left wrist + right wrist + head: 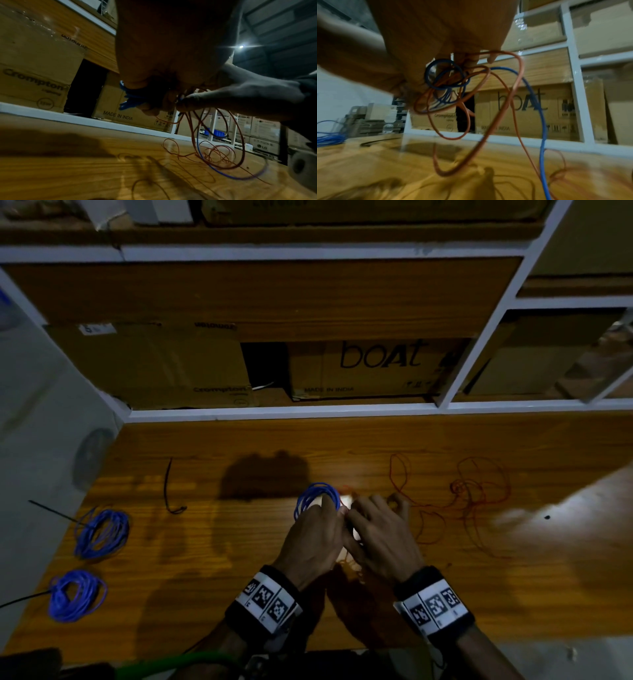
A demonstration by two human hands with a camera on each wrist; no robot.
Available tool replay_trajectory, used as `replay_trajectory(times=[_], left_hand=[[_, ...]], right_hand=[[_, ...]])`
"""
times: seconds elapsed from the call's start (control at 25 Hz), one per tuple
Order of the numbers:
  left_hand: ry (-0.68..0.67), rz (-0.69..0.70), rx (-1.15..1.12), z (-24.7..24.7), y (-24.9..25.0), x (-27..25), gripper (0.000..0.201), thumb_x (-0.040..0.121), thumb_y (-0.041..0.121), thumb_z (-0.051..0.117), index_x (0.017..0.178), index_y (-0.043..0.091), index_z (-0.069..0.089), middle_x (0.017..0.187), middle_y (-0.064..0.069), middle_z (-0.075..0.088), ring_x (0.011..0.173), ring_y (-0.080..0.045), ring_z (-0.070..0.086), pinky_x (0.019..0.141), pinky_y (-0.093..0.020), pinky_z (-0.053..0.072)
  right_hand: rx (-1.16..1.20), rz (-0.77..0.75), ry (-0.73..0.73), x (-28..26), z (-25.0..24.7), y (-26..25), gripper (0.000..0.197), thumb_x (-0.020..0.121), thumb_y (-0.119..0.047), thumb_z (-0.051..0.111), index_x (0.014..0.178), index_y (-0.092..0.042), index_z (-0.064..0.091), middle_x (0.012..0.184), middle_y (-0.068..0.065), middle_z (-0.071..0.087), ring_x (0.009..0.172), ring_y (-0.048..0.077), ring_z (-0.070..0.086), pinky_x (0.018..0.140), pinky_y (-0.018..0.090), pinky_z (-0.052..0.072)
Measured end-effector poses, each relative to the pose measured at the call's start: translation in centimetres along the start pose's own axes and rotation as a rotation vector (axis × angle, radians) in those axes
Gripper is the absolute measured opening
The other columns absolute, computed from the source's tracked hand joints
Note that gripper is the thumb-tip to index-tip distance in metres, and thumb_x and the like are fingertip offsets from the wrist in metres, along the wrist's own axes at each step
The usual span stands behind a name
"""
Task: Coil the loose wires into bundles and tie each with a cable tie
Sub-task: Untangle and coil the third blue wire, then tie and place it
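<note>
Hands gripping blue coil, red wire trailing

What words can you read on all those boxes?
"boAt": big brown box on the shelf.
"MADE IN INDIA": low on that same box.
"Crompton": box to its left, with "Lighting" under it, blurry.
"LG": white boxes far back.
Upside-down word atop the Crompton box: too blurred to read.
White sticker on that box: too small.
Wristband squares: patterns, not words.
</note>
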State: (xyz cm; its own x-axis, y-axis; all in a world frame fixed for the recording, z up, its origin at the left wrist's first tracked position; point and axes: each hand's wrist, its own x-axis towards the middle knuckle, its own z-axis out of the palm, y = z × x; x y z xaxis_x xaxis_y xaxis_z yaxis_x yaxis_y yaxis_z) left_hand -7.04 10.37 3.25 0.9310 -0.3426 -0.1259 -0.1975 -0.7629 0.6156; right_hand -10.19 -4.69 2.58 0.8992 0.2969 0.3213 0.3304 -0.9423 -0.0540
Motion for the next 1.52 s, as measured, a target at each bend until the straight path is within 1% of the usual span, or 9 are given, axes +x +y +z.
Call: replay_trajectory(times=[0.36, 0.6, 0.72, 0.84, 1.0, 1.16, 1.32, 1.44, 1.52], left_hand=[[-0.15, -0.043, -0.114, -1.9, -0.3, 0.5, 0.044, 0.101, 0.045, 0.041, 0.069, 0.017, 0.055, 0.068, -0.004, 0.057, 0.07, -0.027, 0.058, 0.062, -0.037, 0.039], [-0.11, -0.076, -0.332, -2.1, 0.5, 0.6, 0.047, 0.098, 0.039, 0.05, 0.056, 0.018, 0.054, 0.044, 0.009, 0.049, 0.042, -0.003, 0.042, 0.054, -0.031, 0.029], [-0.093, -0.08, -0.446, -2.1, 0.3, 0.7, 0.051, 0.1, 0.037, 0.051, 0.051, 0.022, 0.054, 0.04, 0.008, 0.043, 0.039, -0.002, 0.037, 0.055, -0.031, 0.027], [-0.071, -0.147, -0.58, -2.4, -0.6, 0.8, 0.053, 0.098, 0.041, 0.05, 0.047, 0.027, 0.056, 0.044, 0.006, 0.04, 0.04, -0.01, 0.034, 0.057, -0.033, 0.027], [-0.073, -0.209, -0.554, -2.1, -1.4, 0.7, 0.06, 0.102, 0.04, 0.047, 0.044, 0.028, 0.056, 0.045, 0.004, 0.041, 0.04, -0.013, 0.036, 0.056, -0.031, 0.03], [-0.075, -0.23, -0.61, -2.1, -0.9, 0.3, 0.047, 0.096, 0.037, 0.051, 0.05, 0.024, 0.055, 0.046, 0.002, 0.041, 0.039, -0.012, 0.035, 0.053, -0.031, 0.028], [-0.1, -0.197, -0.606, -2.4, -0.3, 0.0, 0.042, 0.09, 0.048, 0.049, 0.057, 0.022, 0.053, 0.048, 0.004, 0.039, 0.043, -0.013, 0.034, 0.056, -0.032, 0.027], [-0.099, -0.162, -0.535, -2.2, -0.2, 0.2, 0.048, 0.096, 0.048, 0.048, 0.055, 0.024, 0.051, 0.05, 0.007, 0.04, 0.045, -0.012, 0.035, 0.059, -0.034, 0.029], [-0.05, -0.14, -0.5, -2.4, -0.1, 0.2, 0.048, 0.099, 0.046, 0.049, 0.057, 0.022, 0.049, 0.05, 0.008, 0.039, 0.045, -0.01, 0.036, 0.057, -0.032, 0.029]], right_hand=[[-0.047, 0.136, -0.11, -0.5, 0.8, -0.1, 0.026, 0.083, -0.043, 0.064, 0.107, -0.034, 0.063, 0.142, -0.002, 0.054, 0.132, 0.025, 0.048, 0.109, 0.059, 0.023], [0.125, 0.376, -0.164, 0.6, 1.7, 0.6, 0.077, 0.086, -0.045, 0.053, 0.154, -0.036, 0.019, 0.168, -0.002, -0.01, 0.155, 0.03, -0.006, 0.116, 0.07, 0.012], [0.201, 0.452, -0.097, 1.2, 1.9, 1.1, 0.097, 0.085, -0.05, 0.059, 0.159, -0.033, -0.001, 0.165, 0.003, -0.025, 0.154, 0.032, -0.013, 0.114, 0.068, 0.011], [0.218, 0.476, 0.011, 1.0, 2.0, 2.5, 0.092, 0.082, -0.056, 0.065, 0.157, -0.026, 0.022, 0.166, 0.012, 0.012, 0.15, 0.036, 0.023, 0.11, 0.059, 0.028], [0.242, 0.393, 0.095, 0.3, 2.1, 3.7, 0.067, 0.073, -0.047, 0.078, 0.132, -0.02, 0.059, 0.111, 0.009, 0.072, 0.094, 0.033, 0.07, 0.079, 0.043, 0.055], [0.336, 0.55, 0.024, 0.7, 2.2, 4.0, 0.065, 0.076, -0.054, 0.072, 0.136, -0.035, 0.054, 0.109, -0.005, 0.074, 0.086, 0.018, 0.072, 0.067, 0.035, 0.058], [0.272, 0.586, -0.084, 2.2, 0.8, 5.4, 0.031, 0.082, -0.056, 0.07, 0.088, -0.026, 0.068, 0.075, -0.007, 0.067, 0.07, 0.015, 0.064, 0.056, 0.023, 0.045], [-0.046, 0.536, -0.199, 3.3, 0.6, 5.8, 0.032, 0.087, -0.055, 0.064, 0.084, -0.024, 0.067, 0.07, -0.001, 0.067, 0.064, 0.022, 0.065, 0.057, 0.029, 0.053], [0.299, 0.64, -0.149, 3.4, 0.7, 5.8, 0.025, 0.089, -0.037, 0.07, 0.07, -0.021, 0.065, 0.058, -0.004, 0.064, 0.056, 0.018, 0.059, 0.049, 0.022, 0.043]])
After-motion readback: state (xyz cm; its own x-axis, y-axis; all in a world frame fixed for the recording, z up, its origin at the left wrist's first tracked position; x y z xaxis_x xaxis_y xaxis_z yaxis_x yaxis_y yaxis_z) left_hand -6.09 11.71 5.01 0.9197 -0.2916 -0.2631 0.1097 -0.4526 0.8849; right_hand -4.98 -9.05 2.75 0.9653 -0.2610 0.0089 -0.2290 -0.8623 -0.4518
